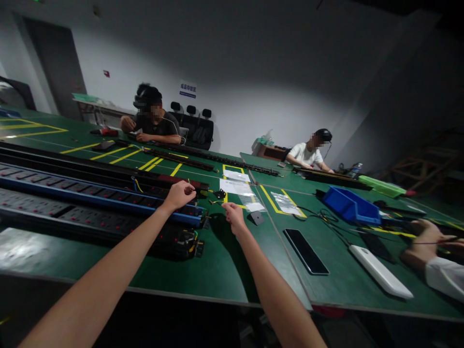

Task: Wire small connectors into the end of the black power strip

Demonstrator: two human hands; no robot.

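Observation:
My left hand (180,195) is closed, fingers curled together above the end of a long dark strip (119,175). Whatever it may hold is hidden. To the right, my right hand (235,217) is pinched shut near a short yellow-green wire (214,202) and a small black part (219,193). Whether its fingers grip that wire I cannot tell. Below my left hand lie a blue-edged power strip (200,217) with a row of sockets and a black power strip (170,239). A small dark bracket (256,218) sits just right of my right hand.
Papers (234,187) and plastic bags lie on the green table (224,270). Right of these are a phone (306,251), a white power bank (380,271), cables and a blue bin (351,207). Another person's arm (422,241) rests at far right; two people work across the table.

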